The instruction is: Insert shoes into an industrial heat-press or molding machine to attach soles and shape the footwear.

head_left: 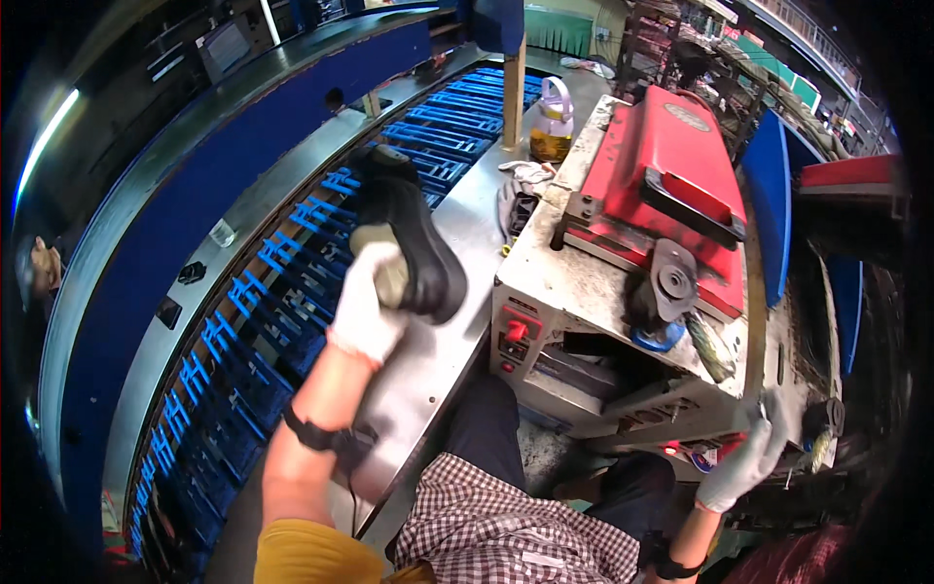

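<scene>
Nearest the camera sit the person's checked apron and dark trousers, with the yellow sleeve at the lower edge; from there the left forearm, a dark strap at the wrist, rises to the left hand point(368, 297) in a white glove; its fingers are curled tight around the heel end of a black shoe point(409, 234), which is held sole-up in the air above the steel ledge point(428, 360) and the near edge of the conveyor of blue racks point(292, 253) — it rests on neither. Low on the right, the right hand point(749, 457), also gloved, lies against the front corner of the grey machine point(603, 292); whether its fingers grip a lever or only press there I cannot tell, since the spot is small and blurred.

In my judgement the step in hand is the carrying of the shoe between conveyor and machine; which way it travels cannot be read from one picture. The next move calls for a firm hold at the heel and a clear path past the machine's corner; the toe hangs free and could knock the racks.

Farther off: a red press top point(671, 156) on the machine, a rag point(525, 175) beside it, then a clear jug of amber liquid point(553, 122) by a wooden post.
</scene>
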